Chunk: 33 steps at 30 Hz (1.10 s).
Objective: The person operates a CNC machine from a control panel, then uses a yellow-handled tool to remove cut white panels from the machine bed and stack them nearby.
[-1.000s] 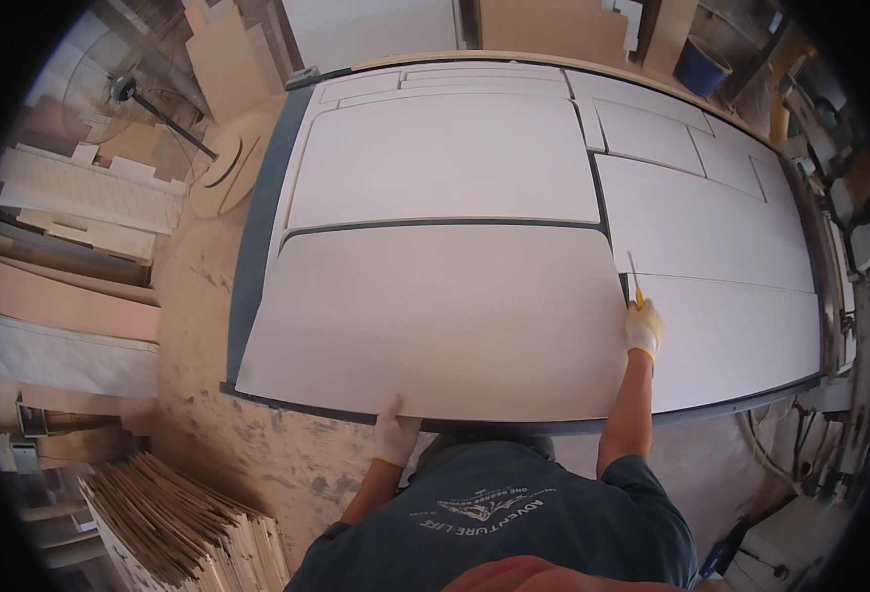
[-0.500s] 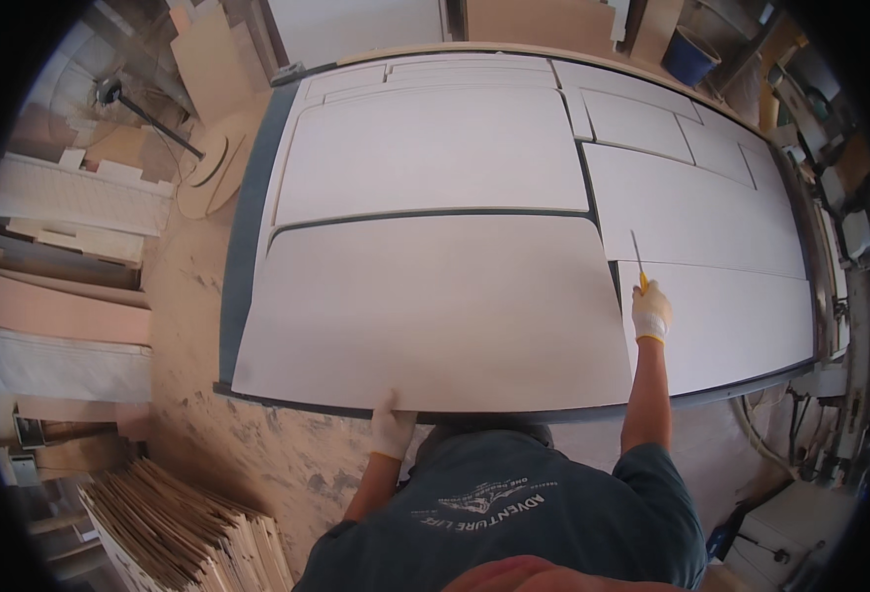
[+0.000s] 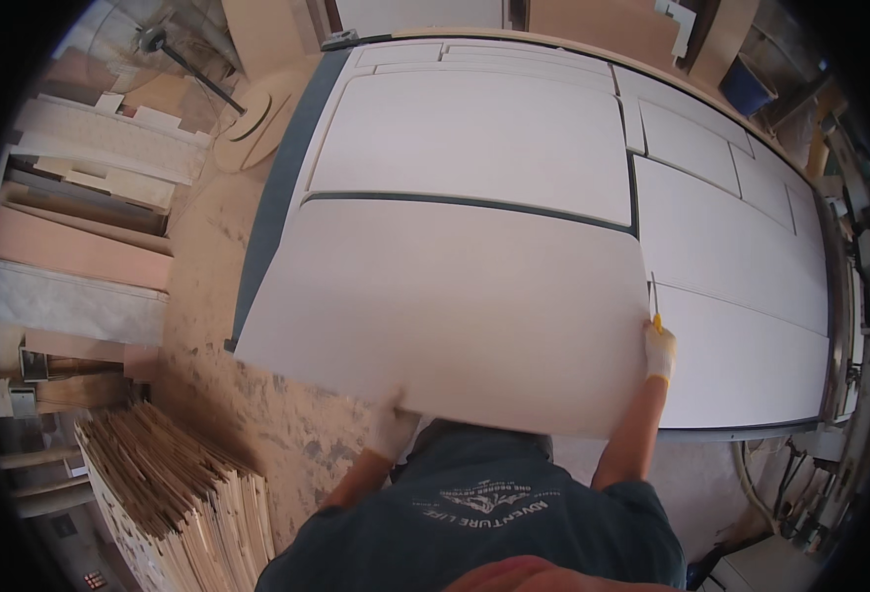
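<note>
A large pale board (image 3: pixel 455 316) with rounded far corners lies tilted, its near edge reaching past the table edge toward my body. My left hand (image 3: pixel 394 426), in a white work glove, grips that near edge with the thumb on top; its fingers are hidden below. At the board's right edge is my gloved right hand (image 3: pixel 660 347), closed around a thin-shafted tool with a yellow handle (image 3: pixel 657 318), its metal shaft pointing away from me. Whether this hand also holds the board's edge is hard to see.
Other cut white panels (image 3: pixel 474 138) lie on the dark-edged table (image 3: pixel 267 247), parted by dark gaps. A stack of thin boards (image 3: pixel 188 493) stands at lower left. Wood pieces (image 3: pixel 80 247) line the left side, a blue bucket (image 3: pixel 748 87) stands far right, and machinery runs along the right edge.
The near board has slid toward me and now overhangs the table. My right hand has come down to its right edge, keeping the tool. The view has shifted slightly.
</note>
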{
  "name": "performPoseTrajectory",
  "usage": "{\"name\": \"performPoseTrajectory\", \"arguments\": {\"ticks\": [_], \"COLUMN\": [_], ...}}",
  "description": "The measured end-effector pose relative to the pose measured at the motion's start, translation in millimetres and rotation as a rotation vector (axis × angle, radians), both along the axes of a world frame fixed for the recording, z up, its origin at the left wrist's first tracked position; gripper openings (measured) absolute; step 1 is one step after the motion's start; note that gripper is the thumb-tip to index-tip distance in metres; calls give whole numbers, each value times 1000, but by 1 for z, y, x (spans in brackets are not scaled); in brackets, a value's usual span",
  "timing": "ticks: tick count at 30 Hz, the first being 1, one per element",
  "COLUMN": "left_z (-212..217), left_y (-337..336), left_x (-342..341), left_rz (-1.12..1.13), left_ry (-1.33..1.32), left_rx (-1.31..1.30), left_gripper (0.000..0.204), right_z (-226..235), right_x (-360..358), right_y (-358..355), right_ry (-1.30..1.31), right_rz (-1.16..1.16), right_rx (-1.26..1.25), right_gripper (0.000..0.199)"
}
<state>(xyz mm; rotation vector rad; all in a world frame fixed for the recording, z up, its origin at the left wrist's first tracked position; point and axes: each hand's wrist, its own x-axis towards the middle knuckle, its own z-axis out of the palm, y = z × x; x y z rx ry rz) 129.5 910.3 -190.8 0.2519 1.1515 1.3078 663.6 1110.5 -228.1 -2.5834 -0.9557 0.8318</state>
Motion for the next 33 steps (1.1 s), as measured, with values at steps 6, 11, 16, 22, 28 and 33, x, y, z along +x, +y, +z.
{"name": "performPoseTrajectory", "arguments": {"ticks": [6, 11, 16, 22, 28, 33], "left_z": [18, 10, 1, -32, -59, -55], "left_y": [36, 191, 309, 388, 427, 428], "left_x": [-2, -27, -23, -20, -13, -17], "left_rz": [-142, 67, 119, 47, 48, 24], "left_ry": [173, -318, -269, -228, -253, -182], "left_rx": [63, 175, 142, 187, 184, -84], "left_gripper": [48, 38, 31, 32, 35, 47], "right_z": [44, 51, 31, -5, -21, 20], "right_x": [-7, -32, -36, -22, -21, 0], "right_y": [49, 169, 268, 351, 385, 354], "right_ry": [23, -13, -117, -130, -183, -354], "right_rz": [14, 16, -5, 91, 36, 98], "right_rx": [177, 179, 163, 137, 88, 156], "right_gripper": [43, 54, 62, 64, 61, 54]}}
